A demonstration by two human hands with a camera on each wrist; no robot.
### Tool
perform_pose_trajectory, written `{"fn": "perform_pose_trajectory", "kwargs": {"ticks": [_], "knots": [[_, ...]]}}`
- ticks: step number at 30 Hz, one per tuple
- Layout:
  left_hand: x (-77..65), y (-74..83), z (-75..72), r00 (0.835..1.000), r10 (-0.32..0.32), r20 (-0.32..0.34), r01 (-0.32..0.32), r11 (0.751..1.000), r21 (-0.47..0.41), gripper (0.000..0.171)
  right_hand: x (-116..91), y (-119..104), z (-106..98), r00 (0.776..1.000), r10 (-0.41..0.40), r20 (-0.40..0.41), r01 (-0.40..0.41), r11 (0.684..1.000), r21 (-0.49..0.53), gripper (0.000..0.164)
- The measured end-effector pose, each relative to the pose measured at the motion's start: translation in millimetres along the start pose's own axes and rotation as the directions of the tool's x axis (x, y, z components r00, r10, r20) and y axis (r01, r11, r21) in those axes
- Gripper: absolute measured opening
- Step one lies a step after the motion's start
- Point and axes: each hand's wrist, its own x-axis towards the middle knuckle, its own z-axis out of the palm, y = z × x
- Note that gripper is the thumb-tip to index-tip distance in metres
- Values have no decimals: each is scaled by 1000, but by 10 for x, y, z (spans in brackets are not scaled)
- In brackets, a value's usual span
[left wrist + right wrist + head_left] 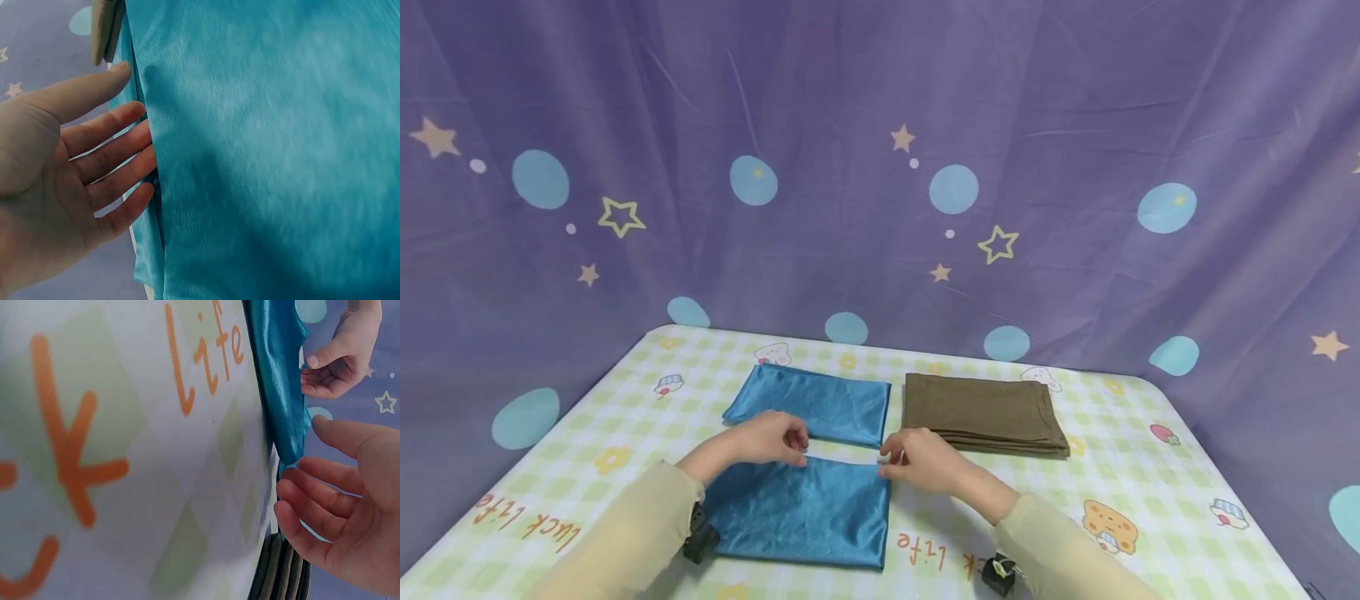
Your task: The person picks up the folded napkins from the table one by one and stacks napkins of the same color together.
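A folded shiny blue cloth [805, 517] lies flat nearest me, its far edge between my two hands. At the left part of that edge is my left hand [763, 439]; its fingers [119, 153] are loosely bent with the tips right at the cloth's edge, thumb apart. My right hand [928, 460] is at the far right corner, fingers [319, 512] loosely curved, thumb spread away from them. Just beyond lies a second folded blue cloth [820, 406], partly behind my left hand.
A folded stack of brown cloth [977, 408] lies at the back right, beyond my right hand. Under everything is a green-and-white checked tablecloth [1150, 467] with printed pictures and lettering. A purple curtain [865, 100] hangs behind the table.
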Motion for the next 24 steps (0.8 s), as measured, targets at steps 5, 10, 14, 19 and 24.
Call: {"fn": "perform_pose_trajectory", "kwargs": {"ticks": [5, 10, 14, 19, 24], "knots": [[-59, -26, -63, 1000, -25, 14, 25, 1000, 20, 24, 20, -46, 17, 998, 18, 58, -17, 1000, -16, 26], [-115, -62, -121, 1000, -23, 7, 22, 999, 50, 26, 37, -65, 32, 995, 54, 89, -50, 997, -54, 27], [-160, -121, -151, 1000, 3, 10, -4, 996, 85, 25, 47, -63, 50, 993, 63, 99, -56, 996, -70, 28], [-178, -205, -152, 997, -76, -15, 78, 989, 125, 24, 60, -49, 66, 992, 68, 102, -60, 995, -77, 29], [-222, -248, -165, 994, -106, -27, 109, 980, 169, 25, 68, -37, 76, 991, 81, 107, -72, 994, -85, 28]]}}
